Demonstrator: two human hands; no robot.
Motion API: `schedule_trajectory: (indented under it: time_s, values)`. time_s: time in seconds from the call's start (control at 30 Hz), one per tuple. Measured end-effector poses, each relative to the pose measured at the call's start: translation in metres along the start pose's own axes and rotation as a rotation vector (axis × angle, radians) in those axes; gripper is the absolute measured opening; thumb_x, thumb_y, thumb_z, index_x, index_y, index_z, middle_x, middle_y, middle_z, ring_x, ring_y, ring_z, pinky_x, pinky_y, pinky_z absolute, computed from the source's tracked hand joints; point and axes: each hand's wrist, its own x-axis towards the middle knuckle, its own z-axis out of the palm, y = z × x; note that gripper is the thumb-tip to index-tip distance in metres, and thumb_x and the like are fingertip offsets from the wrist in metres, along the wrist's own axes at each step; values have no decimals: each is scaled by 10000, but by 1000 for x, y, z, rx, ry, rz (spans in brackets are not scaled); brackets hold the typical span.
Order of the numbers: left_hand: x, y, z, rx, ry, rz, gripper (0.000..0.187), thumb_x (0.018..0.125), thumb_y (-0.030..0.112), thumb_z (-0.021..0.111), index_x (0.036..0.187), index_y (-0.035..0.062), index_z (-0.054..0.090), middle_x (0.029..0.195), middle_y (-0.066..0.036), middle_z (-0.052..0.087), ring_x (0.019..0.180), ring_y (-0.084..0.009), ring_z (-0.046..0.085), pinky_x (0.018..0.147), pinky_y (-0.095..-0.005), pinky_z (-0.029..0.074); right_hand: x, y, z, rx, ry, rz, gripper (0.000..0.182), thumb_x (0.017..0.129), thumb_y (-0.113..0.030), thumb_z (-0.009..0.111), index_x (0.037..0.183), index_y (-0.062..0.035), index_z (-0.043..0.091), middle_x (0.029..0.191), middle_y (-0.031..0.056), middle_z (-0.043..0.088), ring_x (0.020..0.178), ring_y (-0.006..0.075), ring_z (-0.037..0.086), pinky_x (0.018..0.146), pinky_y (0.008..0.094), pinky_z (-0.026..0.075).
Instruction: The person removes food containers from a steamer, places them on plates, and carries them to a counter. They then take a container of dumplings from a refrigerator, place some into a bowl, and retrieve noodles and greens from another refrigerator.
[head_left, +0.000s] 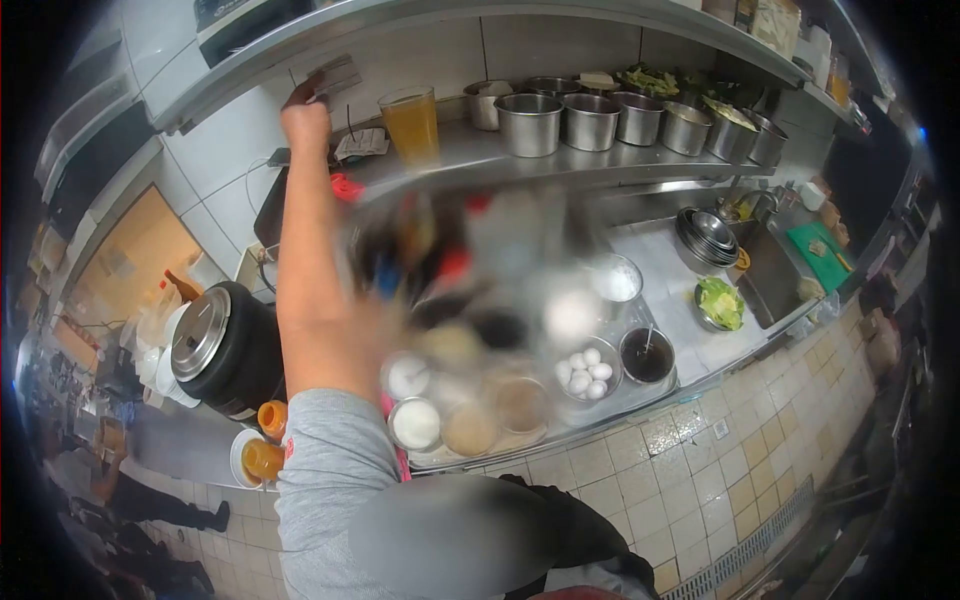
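My left hand [305, 115] is raised at the upper left, just under the overhead shelf. Its fingers pinch a small paper slip [340, 76] against the tiled wall. More slips of paper [362, 143] lie on the steel ledge below it, next to a tall jug of yellow liquid [411, 125]. My left arm, in a grey sleeve, stretches across the left of the counter. No part of my right hand shows. The middle of the counter is heavily blurred, so the things there cannot be made out.
Several steel pots [528, 125] line the ledge. On the counter stand a bowl of eggs [584, 375], a bowl of dark liquid [647, 355], a bowl of lettuce [719, 304] and stacked metal bowls [708, 236]. A black soup warmer [228, 350] stands left; a sink [790, 280] is right.
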Motion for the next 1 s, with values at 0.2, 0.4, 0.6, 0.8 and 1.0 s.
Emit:
schedule_trajectory:
  time_s: [0.2,0.4,0.6,0.8,1.0]
  values:
    - [45,-63,33,714,1,195,304,865,265,549,1107,160,700,1088,-123,685,1034,-283,644,906,-378,498,26,124,-8,-349,-139,-235,59,863,-40,516,888,-68,562,614,77,544,539,237,570,415,331,452]
    - [93,-175,40,1476,-553,513,274,839,334,584,997,130,678,1050,-97,671,1035,-277,624,856,-417,508,-68,59,4,-360,-43,-367,378,944,-263,535,1258,-68,458,1093,216,606,736,398,606,638,585,483]
    - [101,-178,32,1448,-731,127,380,798,336,600,1062,77,686,1052,-105,692,1029,-300,639,896,-397,490,-96,40,12,173,264,283,189,942,-68,473,1098,-15,566,996,160,647,701,341,612,653,527,489]
    - [16,-20,5,535,272,69,472,865,329,590,1185,-17,615,1138,-144,659,1035,-262,630,903,-395,475,-41,97,-35,488,-76,330,95,904,-116,505,908,-59,582,801,69,610,639,243,599,514,391,455]
    - [-264,207,73,-299,-83,234,299,951,68,496,1216,-54,559,1197,-189,613,1089,-268,600,955,-377,473,-10,26,-111,246,101,276,258,906,-204,550,1119,-67,598,978,127,640,721,289,637,589,429,494]
